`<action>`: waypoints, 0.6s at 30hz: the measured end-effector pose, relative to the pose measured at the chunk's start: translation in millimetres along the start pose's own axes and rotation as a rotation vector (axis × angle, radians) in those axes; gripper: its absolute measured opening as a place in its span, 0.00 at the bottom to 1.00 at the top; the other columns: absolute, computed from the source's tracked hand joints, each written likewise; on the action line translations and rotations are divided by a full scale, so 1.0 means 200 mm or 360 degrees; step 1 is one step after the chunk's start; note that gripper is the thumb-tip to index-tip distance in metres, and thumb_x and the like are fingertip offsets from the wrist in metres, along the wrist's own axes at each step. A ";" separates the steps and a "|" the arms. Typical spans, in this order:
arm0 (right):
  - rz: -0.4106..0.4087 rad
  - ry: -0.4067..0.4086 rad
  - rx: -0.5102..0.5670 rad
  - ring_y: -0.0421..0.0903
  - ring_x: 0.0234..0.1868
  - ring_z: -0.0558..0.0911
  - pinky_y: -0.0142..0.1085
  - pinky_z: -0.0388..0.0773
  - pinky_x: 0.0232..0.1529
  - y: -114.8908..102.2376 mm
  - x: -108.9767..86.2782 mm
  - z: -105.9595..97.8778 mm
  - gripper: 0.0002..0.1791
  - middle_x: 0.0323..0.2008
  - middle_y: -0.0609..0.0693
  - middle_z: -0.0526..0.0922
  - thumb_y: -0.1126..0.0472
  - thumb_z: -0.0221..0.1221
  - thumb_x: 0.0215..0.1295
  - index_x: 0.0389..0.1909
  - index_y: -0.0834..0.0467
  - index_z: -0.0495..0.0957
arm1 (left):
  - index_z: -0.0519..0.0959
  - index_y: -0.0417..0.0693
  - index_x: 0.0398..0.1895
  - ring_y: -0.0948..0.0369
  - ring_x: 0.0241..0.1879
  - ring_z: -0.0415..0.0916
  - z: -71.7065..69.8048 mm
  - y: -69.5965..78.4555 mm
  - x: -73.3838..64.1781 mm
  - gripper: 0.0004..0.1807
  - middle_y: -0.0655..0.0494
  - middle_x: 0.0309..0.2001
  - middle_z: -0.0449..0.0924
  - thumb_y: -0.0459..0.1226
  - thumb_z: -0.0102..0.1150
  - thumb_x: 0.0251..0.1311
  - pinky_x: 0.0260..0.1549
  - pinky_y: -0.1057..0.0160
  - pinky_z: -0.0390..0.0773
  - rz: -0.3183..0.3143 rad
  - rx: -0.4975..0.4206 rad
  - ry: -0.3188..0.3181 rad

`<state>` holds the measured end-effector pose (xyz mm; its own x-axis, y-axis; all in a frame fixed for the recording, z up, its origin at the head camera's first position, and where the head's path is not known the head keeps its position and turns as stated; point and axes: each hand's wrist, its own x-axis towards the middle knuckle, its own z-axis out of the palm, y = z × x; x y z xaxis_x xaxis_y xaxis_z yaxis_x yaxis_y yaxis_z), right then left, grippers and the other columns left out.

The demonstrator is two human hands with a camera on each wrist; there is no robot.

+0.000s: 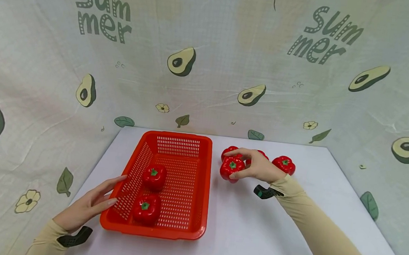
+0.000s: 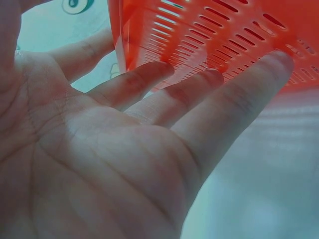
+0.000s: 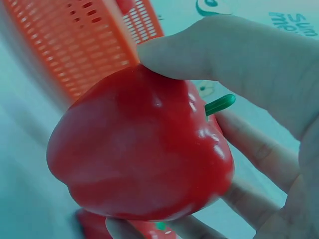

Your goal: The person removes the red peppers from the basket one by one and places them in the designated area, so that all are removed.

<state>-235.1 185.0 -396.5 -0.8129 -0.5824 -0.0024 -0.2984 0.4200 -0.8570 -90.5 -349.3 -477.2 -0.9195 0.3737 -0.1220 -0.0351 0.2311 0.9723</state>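
My right hand (image 1: 259, 167) grips a red bell pepper (image 1: 232, 169) with a green stem, just right of the orange-red basket (image 1: 205, 183). In the right wrist view, the thumb lies over one side of the pepper (image 3: 139, 149) and the fingers reach round the other. My left hand (image 1: 84, 208) is at the basket's left side, its extended fingers touching the slotted wall (image 2: 234, 30). Inside the basket, along its left half, sit two red bell peppers, one farther back (image 1: 154, 177) and one nearer (image 1: 146, 209).
Behind the right hand are more red bell peppers, one at its left (image 1: 229, 150) and another partly hidden by it (image 1: 262, 153). A further pepper (image 1: 283, 165) lies to the right. A printed cloth (image 1: 219, 36) surrounds the white table (image 1: 246, 235) at the back and sides.
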 end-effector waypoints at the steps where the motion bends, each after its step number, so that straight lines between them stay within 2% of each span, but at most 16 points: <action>1: 0.0007 0.0002 -0.0003 0.64 0.65 0.76 0.47 0.89 0.49 0.01 0.00 0.01 0.39 0.65 0.56 0.81 0.60 0.81 0.58 0.71 0.57 0.81 | 0.50 0.57 0.91 0.84 0.67 0.67 0.00 0.00 0.00 0.38 0.39 0.88 0.40 0.35 0.51 0.85 0.61 0.57 0.84 0.0000 0.0003 0.0000; 9: 0.0039 -0.0017 -0.0003 0.61 0.68 0.74 0.47 0.89 0.52 0.10 -0.01 0.06 0.36 0.67 0.56 0.81 0.60 0.80 0.60 0.71 0.54 0.82 | 0.50 0.57 0.91 0.84 0.66 0.66 0.01 0.00 0.00 0.38 0.39 0.88 0.40 0.34 0.51 0.85 0.61 0.56 0.84 -0.0007 0.0005 0.0011; 18: 0.0049 -0.0021 -0.0009 0.64 0.64 0.75 0.45 0.87 0.47 0.17 -0.02 0.10 0.35 0.63 0.60 0.82 0.61 0.79 0.61 0.71 0.58 0.81 | 0.51 0.55 0.91 0.83 0.69 0.66 0.00 0.00 0.00 0.37 0.37 0.88 0.40 0.33 0.50 0.85 0.60 0.61 0.83 0.0049 0.0011 -0.0004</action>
<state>-232.9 187.6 -435.9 -0.8152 -0.5781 -0.0353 -0.2763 0.4418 -0.8535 -90.5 -348.3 -477.3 -0.9191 0.3830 -0.0928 -0.0044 0.2255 0.9742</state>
